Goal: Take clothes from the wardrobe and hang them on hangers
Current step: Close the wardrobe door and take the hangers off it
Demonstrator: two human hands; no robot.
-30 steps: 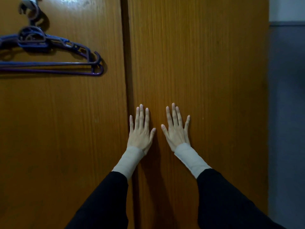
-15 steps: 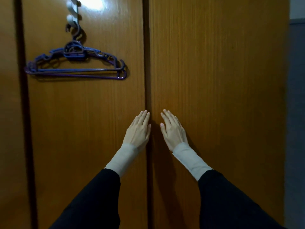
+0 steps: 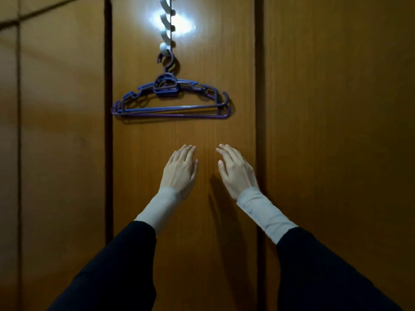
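Up against closed wardrobe door (image 3: pixel 184 221): left hand (image 3: pixel 179 170) and right hand (image 3: pixel 237 171) both loose-fingered, empty. Purple hangers (image 3: pixel 173 108) bare on hook strip (image 3: pixel 166 25). No clothes out, basically everything left tbh.

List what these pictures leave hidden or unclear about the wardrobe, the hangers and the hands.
- Head view: the clothes are hidden behind the closed wardrobe door.
- The white hook strip runs off the top edge; glare washes out its middle.
- How many purple hangers overlap cannot be counted.
- Whether the left hand and right hand touch the door is unclear; their palms face away.
- No door handle is visible.
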